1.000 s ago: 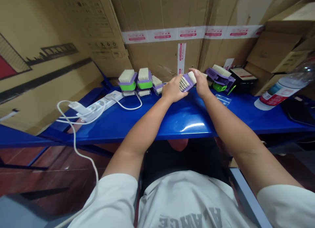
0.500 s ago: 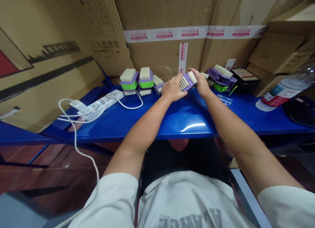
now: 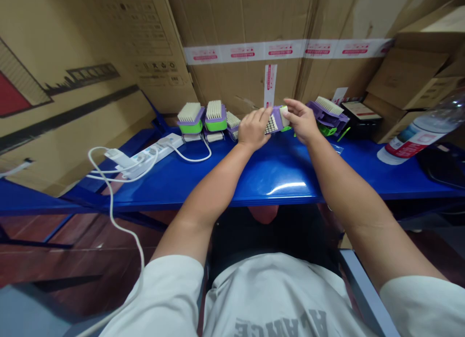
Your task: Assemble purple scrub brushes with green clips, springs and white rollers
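Observation:
My left hand [image 3: 253,127] grips the left side of a purple brush [image 3: 278,119] with pale bristle tufts, a whitish block at its right end and a bit of green beneath. At that right end is my right hand [image 3: 302,121], its thumb and fingertips on the whitish block. Left of my hands stand two purple-and-green brushes with their bristles up, one brush [image 3: 191,119] beside another brush [image 3: 215,116]. Close to my left hand lies a further purple brush [image 3: 233,121], partly hidden. Beyond my right hand rests a purple-and-green brush piece [image 3: 329,114].
A white power strip [image 3: 148,153] with cables lies left on the blue table [image 3: 214,186]. At right are a plastic bottle [image 3: 409,140], a dark box [image 3: 361,115] and an open carton [image 3: 410,80]. Large cardboard [image 3: 240,17] stands behind.
My right hand has shifted slightly right and turned, its fingers now at the brush's end. The brush has tilted a little, showing green beneath. My left hand stays on it.

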### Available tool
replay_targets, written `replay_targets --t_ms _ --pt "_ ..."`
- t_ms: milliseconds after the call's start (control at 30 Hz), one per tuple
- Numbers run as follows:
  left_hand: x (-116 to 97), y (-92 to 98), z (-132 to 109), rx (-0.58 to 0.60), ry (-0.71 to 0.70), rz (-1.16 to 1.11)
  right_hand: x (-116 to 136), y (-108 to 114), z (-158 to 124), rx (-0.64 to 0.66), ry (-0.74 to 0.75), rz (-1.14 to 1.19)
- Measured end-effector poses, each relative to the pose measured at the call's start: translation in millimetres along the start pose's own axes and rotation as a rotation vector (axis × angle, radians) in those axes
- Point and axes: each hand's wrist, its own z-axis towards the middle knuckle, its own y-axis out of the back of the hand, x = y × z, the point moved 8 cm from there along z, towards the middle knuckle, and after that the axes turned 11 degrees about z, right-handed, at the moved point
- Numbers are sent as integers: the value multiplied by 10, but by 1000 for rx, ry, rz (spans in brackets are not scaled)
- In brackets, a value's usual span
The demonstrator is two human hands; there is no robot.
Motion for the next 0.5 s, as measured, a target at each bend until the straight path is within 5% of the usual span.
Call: replay_targets --t_ms 167,500 --pt "31 77 15 -200 -79 43 170 2 -41 -13 -6 106" --pt "49 20 20 -251 -161 55 -10 81 12 17 -33 302"
